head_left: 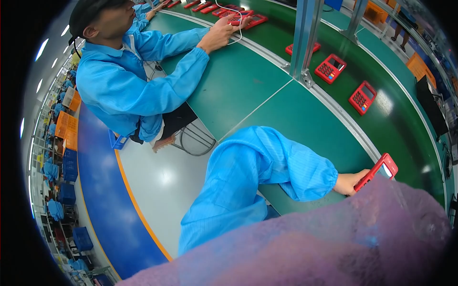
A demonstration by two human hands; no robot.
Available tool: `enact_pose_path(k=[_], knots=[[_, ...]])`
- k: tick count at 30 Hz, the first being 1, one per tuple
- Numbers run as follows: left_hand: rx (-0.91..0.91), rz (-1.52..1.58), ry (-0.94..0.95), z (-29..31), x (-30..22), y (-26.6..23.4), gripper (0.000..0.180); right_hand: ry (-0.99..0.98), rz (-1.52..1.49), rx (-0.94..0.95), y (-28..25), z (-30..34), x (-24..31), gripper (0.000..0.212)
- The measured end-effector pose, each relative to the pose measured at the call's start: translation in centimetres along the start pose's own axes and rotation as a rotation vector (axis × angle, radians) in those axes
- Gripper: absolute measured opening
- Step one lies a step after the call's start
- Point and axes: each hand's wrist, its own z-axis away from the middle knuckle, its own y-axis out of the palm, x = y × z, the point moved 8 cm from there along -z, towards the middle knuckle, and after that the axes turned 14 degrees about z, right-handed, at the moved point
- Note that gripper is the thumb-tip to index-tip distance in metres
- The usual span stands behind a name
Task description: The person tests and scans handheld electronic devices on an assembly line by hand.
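Head view, the only one I've got. My L hand [352, 183] comes in from the lower L, elbow bent, and is closed on a red card reader [375, 174], fingers at its near end. Reader's tilted, far end up, some of the screen side showing. It sits at the far R of the view, in line w/ the metal rail [352, 125] btwn the green table [257, 88] and the dark green belt [329, 102]; can't tell if it touches the rail or is held above it. R hand: can't see it, so no call on its grip.

Big prob: a blurry pink-purple thing [291, 243] fills the bottom of the view and cuts across just below the reader. Can't tell what it is. I'd get it out of the sightline b/c I want the whole reader visible.

For a good hold, IMO: keep the grip on the sides, thumb off screen & keys, wrist level, no squeezing. Hard plastic, prob smooth, so it could slip if pinched only at one end. Mind the rail, easy to knock a corner. Two loose readers [363, 97] lie on the belt, keys up, well apart; co-worker's hands [217, 37] are busy farther up, so no clash there.
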Motion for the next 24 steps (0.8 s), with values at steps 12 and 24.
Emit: enact_pose_path(k=[12, 24], knots=[[-0.002, -0.014, 0.013, -0.4, -0.1, -0.2, 0.089, -0.02, 0.013, 0.002, -0.2, -0.5, -0.2, 0.049], [0.045, 0.104, 0.016, -0.8, 1.5, -0.7, 0.089, -0.089, -0.08, 0.088, -0.1, -0.7, -0.5, 0.048]])
